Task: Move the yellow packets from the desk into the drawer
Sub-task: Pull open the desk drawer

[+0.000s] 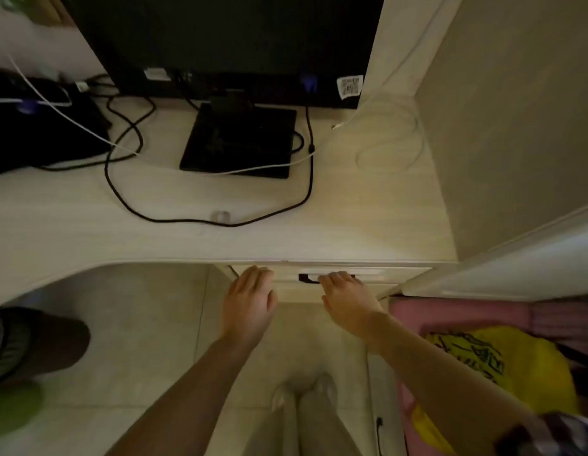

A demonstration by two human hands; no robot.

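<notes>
Both forearms reach forward to the pale wooden drawer front [335,286] under the desk's near edge. Left hand [249,307] lies flat against it, fingers straight and together. Right hand [346,299] has fingertips on the dark handle [307,278]; whether they curl round it cannot be told. Pale wood-grain desk [187,238] carries a black monitor [220,41] at the far edge, with black cables [128,153] in front. No yellow packets are distinguishable on the desk.

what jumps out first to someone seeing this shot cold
Two bare forearms reach up the middle: the left hand lies flat against the drawer front under the desk edge, and the right hand has its fingers at the dark handle. Behind them a big black monitor stands among tangled cables; a bright yellow bag sits at the lower right.
</notes>
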